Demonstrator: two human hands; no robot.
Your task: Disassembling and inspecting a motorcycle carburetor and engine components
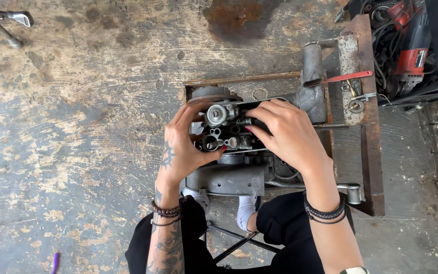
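Gripping a small grey metal carburettor (225, 132) from both sides, your left hand (184, 147) and right hand (286, 133) curl their fingers closed around it; you hold it just above a larger engine block (229, 175). That block sits in a rusty metal frame (366, 116) on the worn concrete floor (77, 127); a red-handled tool (341, 77) lies on the frame.

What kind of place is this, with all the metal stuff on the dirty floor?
Probably a repair workshop or garage. The stained concrete floor is worn, both hands hold a small metal engine part over a bigger engine block, and a red power drill lies among cables at the top right.
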